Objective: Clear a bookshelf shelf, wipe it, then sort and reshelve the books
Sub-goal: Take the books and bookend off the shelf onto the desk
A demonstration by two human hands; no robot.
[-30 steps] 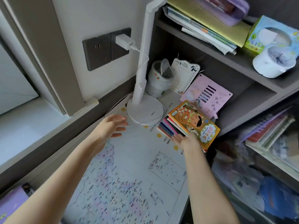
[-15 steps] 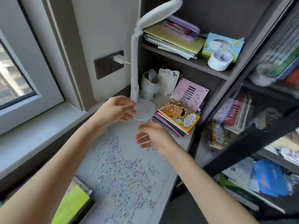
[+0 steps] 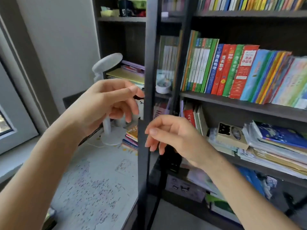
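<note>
So both hands are up mid-frame and neither one has anything in it. The left hand [image 3: 106, 103] hangs just left of centre, fingers loosely curled with the thumb and index finger stretched toward the dark upright post [image 3: 150, 55] of the bookshelf. The fingertips come right up to its edge, but I can't tell if they actually touch it. The right hand [image 3: 174, 138] sits a bit lower, just on the other side of that post, with the fingers drooping down, relaxed and also empty.

The books are all away from the hands. The big row of upright books [image 3: 232, 70], with green, red and blue spines, stands on the shelf board [image 3: 232, 103] in the upper right of the frame, above and to the right of the right hand and well apart from it. Below that, in the right middle, there are flat piles of books and papers [image 3: 274, 146], closer to the right wrist but not touching it.

A small stack of books [image 3: 131, 138] lies on the desk [image 3: 93, 188], just left of the post and between and below the two hands. It's right next to the base of a white lamp [image 3: 109, 135], which the left hand partly hides. The desk has a map on top and fills the lower left.
</note>
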